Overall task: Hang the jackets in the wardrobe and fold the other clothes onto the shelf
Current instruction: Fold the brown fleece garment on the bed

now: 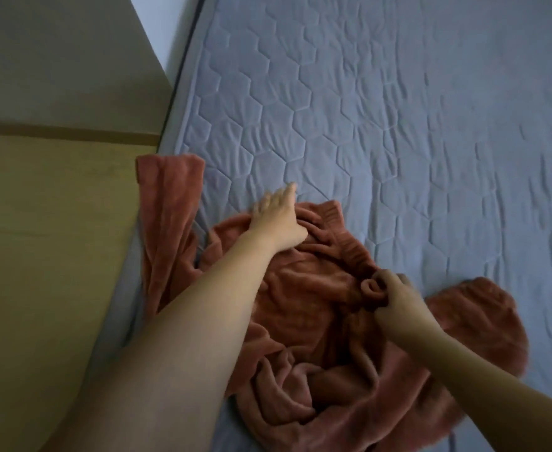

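The quilted mattress (398, 125) carries one item: a rust-red fleece garment (300, 321), lying crumpled on the mattress corner toward 6 o'clock in the head view. One sleeve (167, 203) runs out toward 9 o'clock and lies along the mattress edge, next to the wooden floor (39, 239).

The left hand (279, 220) rests on the garment's upper edge, at 11 o'clock from the garment's centre. Its fingers are extended and reach past the fabric onto the mattress; motion blur hides finer detail.

The right hand (395, 298) is at 2 o'clock from the garment's centre. Its fingers are curled and pinch a rolled fold of the ribbed hem (349, 252).

The hands are well apart, with bunched fabric between them.
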Tool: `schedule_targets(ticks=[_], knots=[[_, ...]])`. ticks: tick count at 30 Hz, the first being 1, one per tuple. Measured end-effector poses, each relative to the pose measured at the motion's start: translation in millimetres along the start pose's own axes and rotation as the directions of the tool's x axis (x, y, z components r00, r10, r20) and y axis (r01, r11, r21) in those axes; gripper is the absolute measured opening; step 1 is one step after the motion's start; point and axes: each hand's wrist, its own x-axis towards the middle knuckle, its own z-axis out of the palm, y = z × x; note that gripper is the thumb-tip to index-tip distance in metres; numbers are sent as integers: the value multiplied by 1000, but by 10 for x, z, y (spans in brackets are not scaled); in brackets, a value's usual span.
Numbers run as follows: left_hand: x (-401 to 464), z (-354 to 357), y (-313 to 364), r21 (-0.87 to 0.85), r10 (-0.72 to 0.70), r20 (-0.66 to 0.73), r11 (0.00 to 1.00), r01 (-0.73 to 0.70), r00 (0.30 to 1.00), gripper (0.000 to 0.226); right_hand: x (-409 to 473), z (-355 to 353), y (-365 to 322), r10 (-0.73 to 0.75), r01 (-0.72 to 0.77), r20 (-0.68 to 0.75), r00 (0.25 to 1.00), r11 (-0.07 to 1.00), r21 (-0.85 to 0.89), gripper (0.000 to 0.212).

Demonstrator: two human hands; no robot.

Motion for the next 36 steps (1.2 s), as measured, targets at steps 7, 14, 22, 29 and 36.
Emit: schedule_targets(ticks=[7, 14, 22, 29, 36], knots=[[-131, 118, 277, -106, -35, 329, 992, 74, 944, 54, -35, -271, 217, 367, -348, 2, 930, 879, 327, 18], [-964, -1550, 639, -674, -48, -83, 738, -21, 995, 29, -409, -1458, -1096, 144, -146, 64, 988, 688, 711, 47], [-3296, -4185, 1228, -872, -255, -303, 463, -159, 918, 20, -1912, -3770, -2989, -238, 352, -322, 916, 863, 363, 39], [-5249, -6188, 1837, -430, -24, -709, 806, -406, 704, 17, -3452, -5598, -4220, -392, 520, -500, 772, 843, 141, 16], [-6062, -7126, 2087, -144, 11, -929, 910, -389, 370, 11, -4516, -6161, -5294, -588, 760, -490, 644, 566, 320, 19]])
